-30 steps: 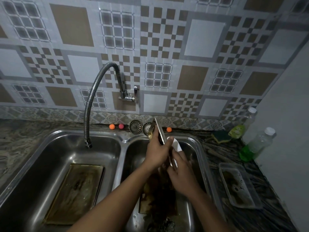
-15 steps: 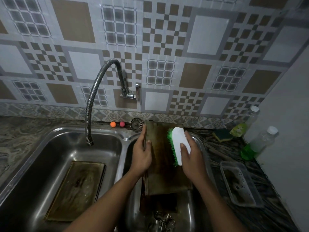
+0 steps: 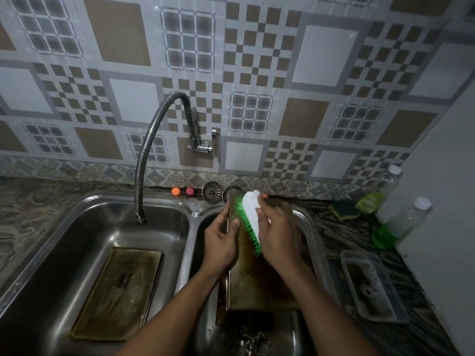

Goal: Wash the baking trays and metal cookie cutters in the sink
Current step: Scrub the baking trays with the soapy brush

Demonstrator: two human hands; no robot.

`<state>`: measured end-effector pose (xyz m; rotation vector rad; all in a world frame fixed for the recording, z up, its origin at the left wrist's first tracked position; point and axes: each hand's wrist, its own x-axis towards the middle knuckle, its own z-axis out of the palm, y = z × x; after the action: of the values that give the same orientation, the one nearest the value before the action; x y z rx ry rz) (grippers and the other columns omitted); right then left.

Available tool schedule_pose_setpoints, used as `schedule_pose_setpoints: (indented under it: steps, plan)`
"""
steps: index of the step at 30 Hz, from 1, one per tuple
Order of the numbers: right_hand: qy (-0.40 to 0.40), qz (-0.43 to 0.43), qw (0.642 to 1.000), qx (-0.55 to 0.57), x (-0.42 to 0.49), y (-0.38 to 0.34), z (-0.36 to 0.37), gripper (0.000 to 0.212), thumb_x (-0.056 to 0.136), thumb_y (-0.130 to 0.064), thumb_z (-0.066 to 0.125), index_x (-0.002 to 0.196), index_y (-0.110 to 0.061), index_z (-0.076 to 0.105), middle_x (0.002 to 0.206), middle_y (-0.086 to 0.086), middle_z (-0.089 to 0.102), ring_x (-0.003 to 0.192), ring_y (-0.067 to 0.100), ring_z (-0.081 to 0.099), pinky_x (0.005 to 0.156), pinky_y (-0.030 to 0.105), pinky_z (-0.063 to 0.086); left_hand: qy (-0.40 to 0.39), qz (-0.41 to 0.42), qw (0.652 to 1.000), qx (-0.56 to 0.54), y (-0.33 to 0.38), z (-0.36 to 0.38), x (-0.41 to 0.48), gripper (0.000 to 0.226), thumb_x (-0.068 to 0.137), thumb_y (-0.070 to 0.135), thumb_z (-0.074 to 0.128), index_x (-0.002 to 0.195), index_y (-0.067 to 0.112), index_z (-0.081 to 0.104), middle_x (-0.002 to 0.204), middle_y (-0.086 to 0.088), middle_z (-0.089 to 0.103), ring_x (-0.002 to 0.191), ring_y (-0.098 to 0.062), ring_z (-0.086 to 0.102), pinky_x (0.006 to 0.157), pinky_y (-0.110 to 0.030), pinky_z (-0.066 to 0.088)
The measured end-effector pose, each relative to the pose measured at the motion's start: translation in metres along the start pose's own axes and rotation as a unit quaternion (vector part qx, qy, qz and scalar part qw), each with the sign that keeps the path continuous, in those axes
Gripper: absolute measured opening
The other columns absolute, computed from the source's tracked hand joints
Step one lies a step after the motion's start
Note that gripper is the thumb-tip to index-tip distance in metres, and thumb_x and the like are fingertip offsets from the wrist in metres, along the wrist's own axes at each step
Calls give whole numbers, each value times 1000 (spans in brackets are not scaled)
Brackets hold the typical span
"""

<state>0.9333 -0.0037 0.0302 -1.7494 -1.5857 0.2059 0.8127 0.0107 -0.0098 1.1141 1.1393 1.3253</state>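
Scrubbing looks to be the step in hand. The left hand (image 3: 221,242) curls round the left edge of a stained rectangular metal baking tray (image 3: 259,281), which stands tilted in the right basin of the stainless steel double sink (image 3: 190,219). The right hand (image 3: 277,235) grips a white-backed, green-bristled scrub brush (image 3: 250,217), bristles against the tray's upper part. A second stained tray (image 3: 118,291) lies flat in the left basin, and metal cookie cutters (image 3: 253,341) sit low in the right one. The next move probably calls for strokes down over the brown lower half, with the edge held firm.
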Motion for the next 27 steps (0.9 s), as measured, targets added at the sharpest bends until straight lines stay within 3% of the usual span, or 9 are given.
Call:
schedule_pose_setpoints:
  steps: [3, 5, 7, 10, 13, 17, 21, 24, 27]
  plan:
    - [-3, 18, 999, -31, 1, 16, -13, 38, 100, -28, 49, 138, -28, 52, 119, 7, 65, 93, 19, 60, 69, 24, 45, 14, -10, 1000, -10, 1, -8, 1, 48, 98, 0, 53, 143, 14, 46, 119, 21, 62, 101, 15, 60, 84, -7, 47]
    - [13, 60, 997, -38, 7, 29, -23, 37, 100, -29, 48, 137, -29, 50, 118, 6, 67, 87, 16, 62, 64, 26, 50, -2, 0, 1000, 17, 1, -11, 0, 50, 98, 6, 55, 144, 21, 44, 127, 25, 53, 105, 26, 50, 87, -1, 41]
    - [19, 87, 996, -30, 15, 29, -24, 37, 101, -32, 47, 138, -29, 50, 119, 7, 67, 93, 19, 63, 69, 33, 54, -29, 6, 999, 29, 2, -8, 0, 51, 98, 9, 56, 144, 25, 43, 131, 26, 49, 107, 28, 46, 87, 0, 39]
    - [9, 50, 999, -9, 19, 3, -15, 38, 101, -33, 46, 138, -31, 50, 121, 4, 66, 101, 22, 61, 78, 34, 51, -41, 2, 999, 19, 7, 1, 0, 49, 98, 3, 54, 143, 20, 44, 115, 32, 61, 101, 21, 57, 81, -4, 44]
    - [-23, -31, 999, 16, 5, -9, -12, 38, 99, -31, 48, 136, -29, 54, 126, 1, 64, 112, 19, 57, 90, 33, 49, -7, 2, 1000, -20, 8, -2, 2, 45, 99, 2, 52, 141, 13, 48, 117, 13, 70, 104, 7, 64, 81, -11, 49]
    - [-8, 25, 1000, -13, 12, 18, -22, 37, 100, -32, 47, 137, -31, 51, 121, 8, 65, 100, 23, 63, 79, 36, 54, -11, 12, 1000, 10, 9, -9, 2, 45, 100, 5, 51, 141, 22, 44, 103, 35, 67, 101, 19, 58, 80, -4, 44]
    - [32, 105, 994, 14, 34, 20, -20, 37, 100, -35, 46, 136, -28, 53, 127, 5, 64, 106, 23, 63, 79, 31, 52, -55, 27, 997, 46, 8, -4, 1, 46, 101, 11, 51, 141, 31, 41, 121, 33, 55, 111, 22, 51, 86, -1, 40]
    - [24, 59, 997, 36, 29, -4, -10, 38, 100, -38, 45, 136, -30, 54, 129, -2, 63, 109, 17, 61, 78, 24, 46, -49, 35, 997, 40, 9, -1, 4, 44, 101, 11, 50, 140, 30, 44, 126, 24, 58, 116, 14, 53, 91, -6, 43]
    - [-13, -8, 999, 39, 7, -10, -2, 39, 99, -41, 43, 137, -34, 52, 126, -4, 64, 110, 13, 59, 87, 31, 50, -3, 18, 1000, 7, 10, -6, 9, 43, 101, 8, 49, 139, 29, 46, 124, 17, 62, 110, 11, 59, 87, -8, 46]
